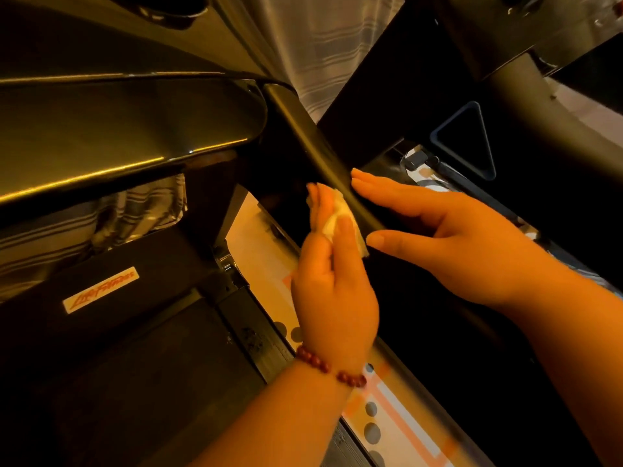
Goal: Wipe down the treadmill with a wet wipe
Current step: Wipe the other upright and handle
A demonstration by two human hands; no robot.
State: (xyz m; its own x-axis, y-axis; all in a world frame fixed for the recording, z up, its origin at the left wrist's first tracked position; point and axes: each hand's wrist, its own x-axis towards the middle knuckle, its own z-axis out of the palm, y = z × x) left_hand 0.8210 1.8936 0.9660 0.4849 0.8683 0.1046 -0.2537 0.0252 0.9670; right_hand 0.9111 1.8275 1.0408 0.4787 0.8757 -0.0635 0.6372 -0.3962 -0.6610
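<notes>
Head view: left hand (333, 298) pinches wipe (337, 221), seemingly against treadmill (313, 143).

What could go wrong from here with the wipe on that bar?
1. The wet wipe is bunched small in the left hand, so it may miss parts of the upright bar.
2. The right hand lies open by the bar; bare fingers could smudge it.
3. The bead bracelet might scrape the bar on longer strokes.
</notes>
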